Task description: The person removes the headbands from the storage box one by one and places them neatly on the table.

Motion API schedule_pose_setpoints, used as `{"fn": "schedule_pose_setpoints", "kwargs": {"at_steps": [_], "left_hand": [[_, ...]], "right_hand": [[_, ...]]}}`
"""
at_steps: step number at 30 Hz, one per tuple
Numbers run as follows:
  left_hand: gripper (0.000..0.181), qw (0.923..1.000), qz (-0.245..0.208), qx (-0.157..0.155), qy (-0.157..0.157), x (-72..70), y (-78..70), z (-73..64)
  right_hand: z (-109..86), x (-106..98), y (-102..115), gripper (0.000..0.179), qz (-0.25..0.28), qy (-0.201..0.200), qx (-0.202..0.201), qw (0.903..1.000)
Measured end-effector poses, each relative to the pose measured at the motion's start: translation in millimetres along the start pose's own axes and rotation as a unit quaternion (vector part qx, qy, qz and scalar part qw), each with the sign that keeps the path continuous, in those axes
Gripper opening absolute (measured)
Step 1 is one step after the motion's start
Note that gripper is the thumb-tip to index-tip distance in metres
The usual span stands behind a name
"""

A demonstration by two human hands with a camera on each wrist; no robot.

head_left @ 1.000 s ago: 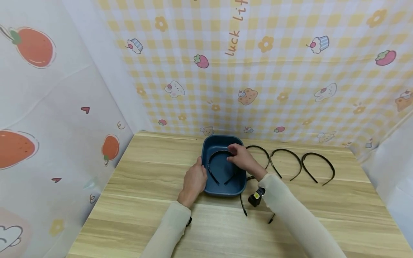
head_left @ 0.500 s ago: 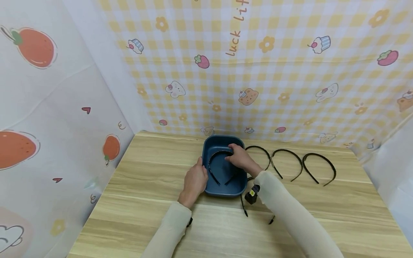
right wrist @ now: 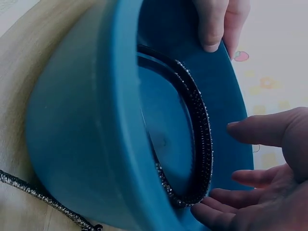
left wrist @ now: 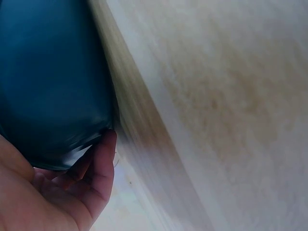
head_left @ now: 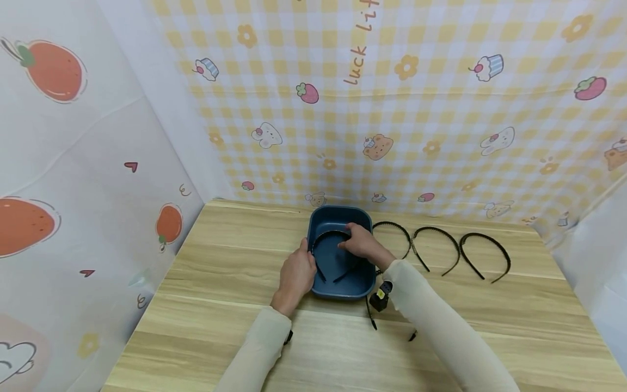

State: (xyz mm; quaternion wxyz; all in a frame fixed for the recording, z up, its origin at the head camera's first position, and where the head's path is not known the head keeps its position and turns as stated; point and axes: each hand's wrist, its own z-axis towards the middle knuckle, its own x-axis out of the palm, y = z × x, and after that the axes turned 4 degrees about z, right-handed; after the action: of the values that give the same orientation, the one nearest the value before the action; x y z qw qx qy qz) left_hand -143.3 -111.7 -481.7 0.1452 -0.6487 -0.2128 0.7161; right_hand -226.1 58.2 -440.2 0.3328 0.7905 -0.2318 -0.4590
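Observation:
My left hand [head_left: 297,271] holds the left side of a dark blue plastic basin [head_left: 338,297]. In the right wrist view its thumb [right wrist: 211,36] lies inside the wall; in the left wrist view its fingers [left wrist: 103,166] bend against the outside. Inside the basin lies a black, sparkly toothed headband [right wrist: 204,130], its arch toward the back. My right hand [head_left: 363,243] reaches over the basin's right side, thumb and fingers spread apart. One of its fingertips [right wrist: 202,211] is at the headband's edge, perhaps touching it; nothing is pinched.
Right of the basin, a row of black headbands lies on the wooden table [head_left: 235,261]: one partly behind the right hand, a middle one [head_left: 437,228], and a far right one [head_left: 504,253]. Another headband's tip [head_left: 372,321] shows by the basin's front right corner. A patterned cloth [head_left: 343,120] hangs behind.
The headband in the basin has shifted slightly left, toward the left wall. My right hand has moved a little left and down with its fingers. The left hand keeps its place on the basin.

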Motion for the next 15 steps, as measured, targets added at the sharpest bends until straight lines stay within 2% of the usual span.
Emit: {"fn": "schedule_pose_setpoints", "kwargs": {"at_steps": [5, 15], "left_hand": [[0.044, 1.0000, -0.003, -0.003, 0.004, -1.1, -1.1, -0.5], [0.045, 0.9999, 0.002, -0.013, 0.007, -2.2, -1.1, 0.1]], "right_hand": [[-2.3, -1.9, 0.8, 0.057, 0.012, -0.007, -0.009, 0.9999], [-4.2, -8.5, -4.3, 0.047, 0.092, -0.019, -0.013, 0.9955]]}}
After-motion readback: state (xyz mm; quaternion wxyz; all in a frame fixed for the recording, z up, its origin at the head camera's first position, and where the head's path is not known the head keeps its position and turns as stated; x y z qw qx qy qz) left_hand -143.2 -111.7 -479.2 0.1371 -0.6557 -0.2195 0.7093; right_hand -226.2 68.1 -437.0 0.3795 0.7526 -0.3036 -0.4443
